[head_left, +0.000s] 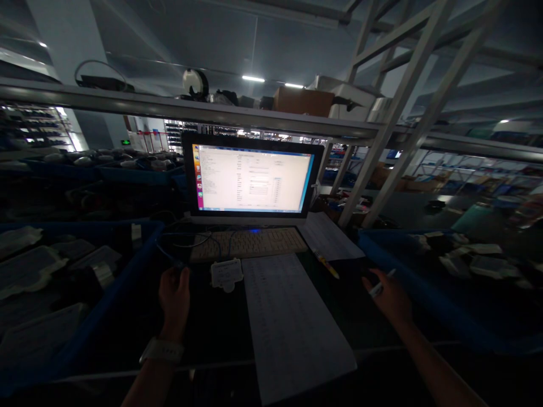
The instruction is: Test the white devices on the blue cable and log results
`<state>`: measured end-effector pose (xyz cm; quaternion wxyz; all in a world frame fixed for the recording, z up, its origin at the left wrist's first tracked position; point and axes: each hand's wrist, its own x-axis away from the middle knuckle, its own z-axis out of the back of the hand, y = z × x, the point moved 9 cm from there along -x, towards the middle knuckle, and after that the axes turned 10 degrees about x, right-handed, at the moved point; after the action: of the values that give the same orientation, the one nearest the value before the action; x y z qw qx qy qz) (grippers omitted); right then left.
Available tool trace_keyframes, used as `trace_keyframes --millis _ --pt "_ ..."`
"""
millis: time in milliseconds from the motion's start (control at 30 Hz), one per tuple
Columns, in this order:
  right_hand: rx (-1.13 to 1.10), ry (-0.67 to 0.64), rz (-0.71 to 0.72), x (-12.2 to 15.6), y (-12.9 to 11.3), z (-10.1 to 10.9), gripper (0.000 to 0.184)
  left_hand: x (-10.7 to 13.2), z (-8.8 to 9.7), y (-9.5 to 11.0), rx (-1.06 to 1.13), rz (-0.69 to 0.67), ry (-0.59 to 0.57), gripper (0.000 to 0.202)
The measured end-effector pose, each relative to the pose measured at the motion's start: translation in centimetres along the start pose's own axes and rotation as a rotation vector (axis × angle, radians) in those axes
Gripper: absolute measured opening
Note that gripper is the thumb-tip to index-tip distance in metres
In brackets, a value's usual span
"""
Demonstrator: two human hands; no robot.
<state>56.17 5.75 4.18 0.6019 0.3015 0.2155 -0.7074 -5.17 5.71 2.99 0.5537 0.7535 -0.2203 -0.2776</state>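
Note:
My left hand [174, 291], wearing a watch [162, 351] on its wrist, is closed at the end of a thin blue cable [163, 252]; dim light hides the exact grip. Just right of it lies a small white device [227, 273] with rounded tabs, apart from my fingers. A slim white pen [380, 284] is held in my right hand [392, 299], whose fingers are curled low over the dark table. Whether a mouse is under that hand is too dark to tell. Between my hands lies a long printed sheet [292, 322].
A lit monitor [254, 178] stands behind a white keyboard [250, 244]. A second sheet [333, 236] and a yellow marker [326, 264] lie to the right. Blue bins [123, 282] with pale casings flank the table, the right bin [428, 308] near my forearm. A metal shelf [237, 116] crosses above.

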Motion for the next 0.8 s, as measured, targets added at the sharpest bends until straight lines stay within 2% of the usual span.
trace_keyframes --millis 333,567,800 --pt "0.004 0.009 0.018 0.1 -0.2 0.1 0.04 0.2 -0.1 0.6 -0.04 0.011 0.0 0.032" --pt "-0.029 -0.044 -0.029 0.0 0.3 -0.5 0.042 -0.2 0.2 -0.2 -0.043 -0.028 0.019 0.034" --pt "-0.068 -0.016 -0.016 -0.1 0.1 -0.1 0.039 -0.1 0.1 0.0 -0.015 -0.012 0.029 0.031"
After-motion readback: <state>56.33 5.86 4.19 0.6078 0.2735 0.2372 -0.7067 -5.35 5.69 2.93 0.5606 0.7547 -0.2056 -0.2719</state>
